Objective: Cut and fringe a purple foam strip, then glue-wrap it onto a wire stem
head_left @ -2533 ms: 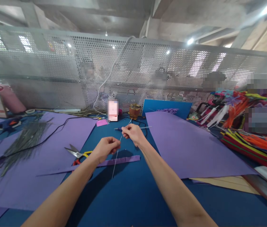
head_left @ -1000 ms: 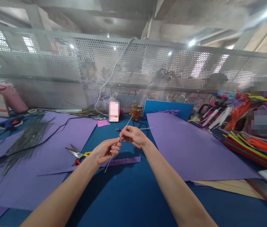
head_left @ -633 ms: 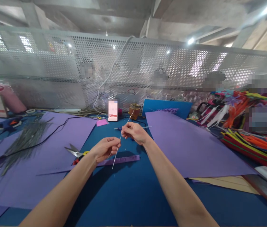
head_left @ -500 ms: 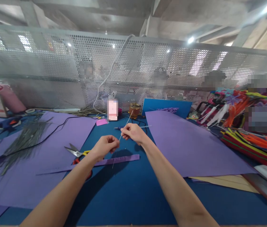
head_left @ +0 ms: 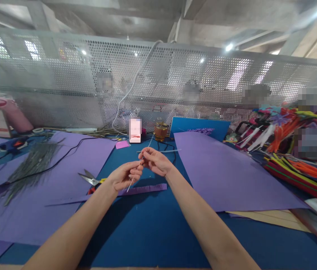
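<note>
Grey stems [head_left: 33,163]: as they are lying bundled upon the left purple sheet [head_left: 72,165], they are probably staying easy to reach.
Scissors [head_left: 93,182]: lying with blades spread, perhaps waiting ready.
Left hand [head_left: 127,174]: pinching the thin wire [head_left: 130,185], seemingly steadying it.
Thin wire: slanting above the counter [head_left: 147,232], passing through both hands.
Right hand [head_left: 156,161]: pinching the wire higher, probably guiding it; compared with half a second ago, its fingers are meeting the left ones instead of leaving a gap.

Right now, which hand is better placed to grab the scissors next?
Likely left hand: scissors lie nearer it, partly hidden by the left forearm. The right hand is farther off. Both hold the thin strand.
</note>
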